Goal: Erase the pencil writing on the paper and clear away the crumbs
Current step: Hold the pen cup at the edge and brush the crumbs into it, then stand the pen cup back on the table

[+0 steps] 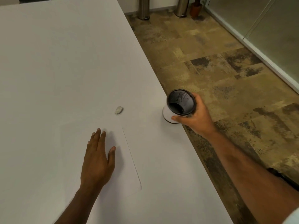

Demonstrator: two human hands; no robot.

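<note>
The white table (56, 54) fills the left and centre of the frame. At lower centre the left hand (97, 159) lies flat on the white sheet of paper (129, 173), fingers straight and gripping nothing. Just above the paper's far edge sits a small grey-white eraser (119, 110). Right of centre, at the table's edge, the right hand (197, 118) is clenched round a tilted black mesh cup (181, 101), its mouth facing the camera. Patterned carpet (218, 62) covers the right, with 2 metal bins (144, 8) at the top.
</note>
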